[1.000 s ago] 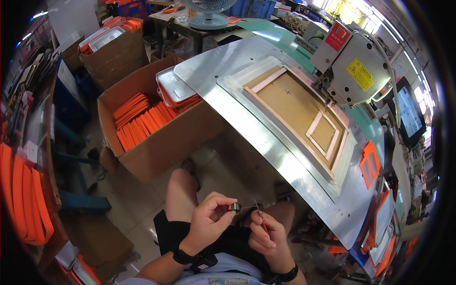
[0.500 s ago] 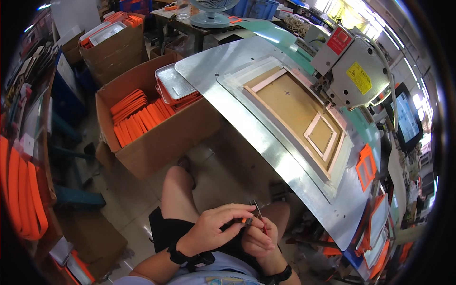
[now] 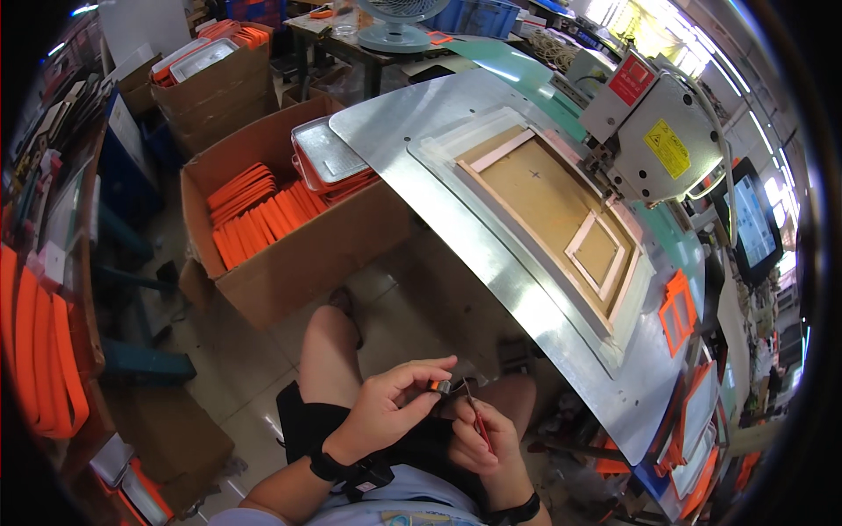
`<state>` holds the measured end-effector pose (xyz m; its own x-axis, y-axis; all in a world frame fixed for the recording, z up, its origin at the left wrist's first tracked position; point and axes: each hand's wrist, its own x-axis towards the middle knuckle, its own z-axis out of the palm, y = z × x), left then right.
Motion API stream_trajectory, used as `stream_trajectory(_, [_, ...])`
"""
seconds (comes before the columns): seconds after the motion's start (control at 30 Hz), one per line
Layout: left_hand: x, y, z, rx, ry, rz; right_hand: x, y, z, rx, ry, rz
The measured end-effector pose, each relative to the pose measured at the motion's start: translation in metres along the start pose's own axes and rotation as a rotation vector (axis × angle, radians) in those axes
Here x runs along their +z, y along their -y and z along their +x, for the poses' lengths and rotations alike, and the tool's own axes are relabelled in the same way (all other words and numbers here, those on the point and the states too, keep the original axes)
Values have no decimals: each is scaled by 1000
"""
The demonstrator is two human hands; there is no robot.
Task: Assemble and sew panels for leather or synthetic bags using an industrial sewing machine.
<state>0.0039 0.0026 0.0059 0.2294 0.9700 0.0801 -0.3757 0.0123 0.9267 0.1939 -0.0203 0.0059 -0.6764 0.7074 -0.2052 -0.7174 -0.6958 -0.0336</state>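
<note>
A silver metal tabletop (image 3: 491, 267) is stretching diagonally across the right half of the view. To its left, an open cardboard box (image 3: 307, 267) is standing on the tiled floor, and orange strip-like pieces (image 3: 267, 219) are filling much of it in rows. An industrial sewing machine head (image 3: 662, 136) is overhanging the tabletop's far side, and below it a wood-framed tan panel (image 3: 535, 180) is lying flat. A dark-edged screen (image 3: 756, 223) is glowing at the far right.

Above the person's lap, well apart from the tabletop's near edge, the left hand (image 3: 392, 405) is pinching a bobbin case-like metal piece between thumb and fingers. Beside it, the right hand (image 3: 482, 441) is curling its fingers around a slim red-handled tool (image 3: 480, 422), whose tip is pointing up near that small bobbin case-like metal piece (image 3: 443, 386); whether the two are touching, I cannot tell.
</note>
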Motion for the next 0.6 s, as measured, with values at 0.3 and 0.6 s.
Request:
stream_trajectory(0.3, [-6, -2, -4, -378, 26, -215, 36, 19, -4, -215, -376, -1030])
stream_trajectory(0.6, [-3, 13, -4, -429, 143, -304, 47, 20, 17, -449, -408, -1522])
